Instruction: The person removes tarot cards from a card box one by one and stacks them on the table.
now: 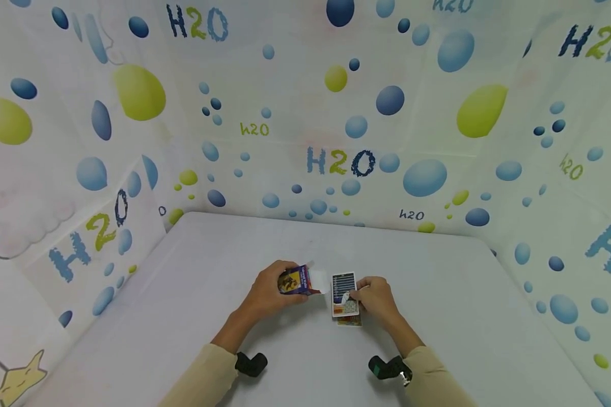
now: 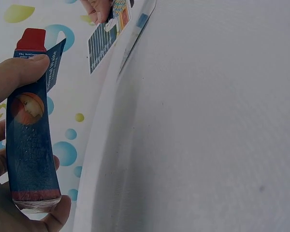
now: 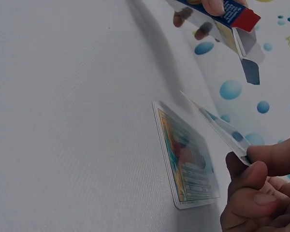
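Note:
My left hand (image 1: 266,292) grips a small dark blue card box (image 1: 299,280); its flaps stand open toward the right. In the left wrist view the thumb lies across the box (image 2: 29,150), below its red end flap (image 2: 31,39). A card (image 1: 343,285) with dark stripes on its visible face is pinched between the thumb and fingers of my right hand (image 1: 379,299). From the right wrist this card (image 3: 220,126) appears nearly edge-on, raised over the table. Another card (image 3: 171,159), white-bordered and picture side up, lies on the table below it, partly covered in the head view (image 1: 350,321).
A white table (image 1: 295,362) spreads beneath both hands. Behind and at the sides stand white sheets (image 1: 295,102) printed with blue and green bubbles and lettering. Black wrist cameras (image 1: 251,364) sit at both sleeve cuffs.

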### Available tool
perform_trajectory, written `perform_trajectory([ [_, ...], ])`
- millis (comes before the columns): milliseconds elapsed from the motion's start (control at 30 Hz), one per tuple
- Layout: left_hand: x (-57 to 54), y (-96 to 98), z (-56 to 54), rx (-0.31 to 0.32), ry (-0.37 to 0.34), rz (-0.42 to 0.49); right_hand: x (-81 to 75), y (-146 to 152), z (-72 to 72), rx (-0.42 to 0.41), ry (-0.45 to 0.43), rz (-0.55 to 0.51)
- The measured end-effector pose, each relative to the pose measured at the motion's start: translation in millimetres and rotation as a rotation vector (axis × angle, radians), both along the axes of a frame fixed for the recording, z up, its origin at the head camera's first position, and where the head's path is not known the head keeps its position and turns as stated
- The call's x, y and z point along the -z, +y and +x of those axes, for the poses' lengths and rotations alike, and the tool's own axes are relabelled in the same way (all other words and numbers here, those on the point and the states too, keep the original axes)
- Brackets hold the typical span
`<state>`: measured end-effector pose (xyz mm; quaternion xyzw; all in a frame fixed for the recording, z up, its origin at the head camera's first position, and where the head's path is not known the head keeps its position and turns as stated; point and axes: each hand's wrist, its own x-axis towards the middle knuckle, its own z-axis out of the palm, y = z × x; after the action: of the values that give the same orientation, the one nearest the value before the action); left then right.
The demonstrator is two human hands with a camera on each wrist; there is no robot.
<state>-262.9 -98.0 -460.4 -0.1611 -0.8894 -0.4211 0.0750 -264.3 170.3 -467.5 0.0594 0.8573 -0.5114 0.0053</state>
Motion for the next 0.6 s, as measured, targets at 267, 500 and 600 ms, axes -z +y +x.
perform_trajectory([
  [267, -0.4, -2.8, 1.3, 0.009, 0.001, 0.010, 0.4, 8.8, 0.3, -0.035, -0.042, -0.036],
  [500, 0.5, -3.6, 1.9, 0.009, 0.008, 0.006, 2.2, 11.7, 0.4, -0.038, -0.069, -0.046],
  [600, 0.5, -3.6, 2.2, 0.009, 0.001, 0.003, 1.9, 11.4, 0.2, -0.048, -0.070, -0.060],
])
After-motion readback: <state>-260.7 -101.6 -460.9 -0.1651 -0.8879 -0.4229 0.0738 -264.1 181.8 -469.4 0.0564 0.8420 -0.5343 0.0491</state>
